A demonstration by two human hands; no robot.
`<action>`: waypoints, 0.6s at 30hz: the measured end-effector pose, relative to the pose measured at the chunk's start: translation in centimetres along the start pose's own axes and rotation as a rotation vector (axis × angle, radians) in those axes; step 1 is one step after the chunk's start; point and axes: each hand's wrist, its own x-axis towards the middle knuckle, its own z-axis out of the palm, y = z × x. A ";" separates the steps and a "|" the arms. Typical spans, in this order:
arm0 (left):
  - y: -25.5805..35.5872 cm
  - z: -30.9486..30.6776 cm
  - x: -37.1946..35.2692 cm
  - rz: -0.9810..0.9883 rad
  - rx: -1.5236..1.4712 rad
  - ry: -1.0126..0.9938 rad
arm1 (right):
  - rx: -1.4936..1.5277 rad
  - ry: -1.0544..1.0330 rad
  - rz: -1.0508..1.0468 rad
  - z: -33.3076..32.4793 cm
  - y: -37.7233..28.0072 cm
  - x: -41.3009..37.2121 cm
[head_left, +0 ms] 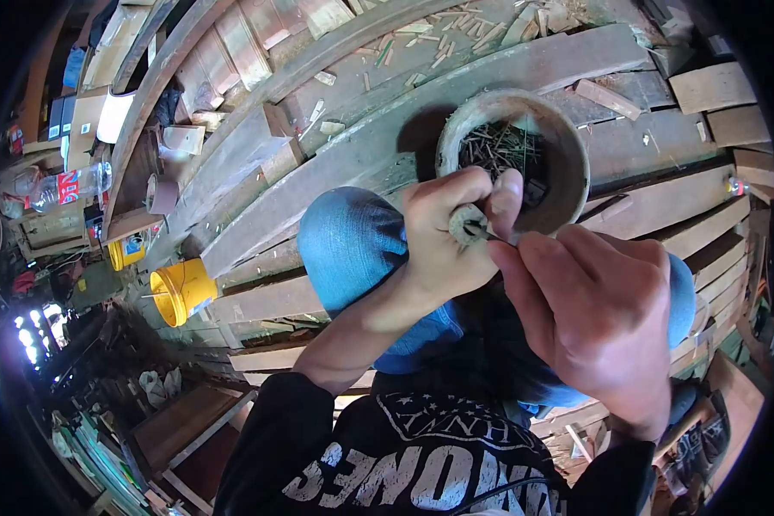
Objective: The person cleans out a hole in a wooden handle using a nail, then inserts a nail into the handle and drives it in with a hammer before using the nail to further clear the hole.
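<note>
My left hand [439,254] is closed round a pale, round-ended piece [461,218] with a dark opening in its end; the rest of it is hidden in my fist. The thumb and fingers of my right hand [593,297] pinch a thin dark nail-like piece [485,235], its tip at that opening. Just beyond both hands stands a worn round bucket [568,142]. Inside lies a heap of thin dark nail-like pieces [500,148], partly covered by my left hand.
Wooden planks [344,176] run across the floor, with wood scraps [443,39] scattered at the top. A yellow bucket [176,294] stands to the left, near a plastic bottle [73,186]. A loose wood block [608,99] lies right of the worn bucket.
</note>
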 end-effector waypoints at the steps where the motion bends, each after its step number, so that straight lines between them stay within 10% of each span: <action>1: -0.1 -0.1 0.0 0.010 -0.019 -0.028 | -0.046 -0.037 -0.028 -0.3 -0.1 0.1; 18: -1.4 0.7 0.0 0.137 0.242 0.206 | -0.111 0.098 0.184 2.6 -2.3 -0.8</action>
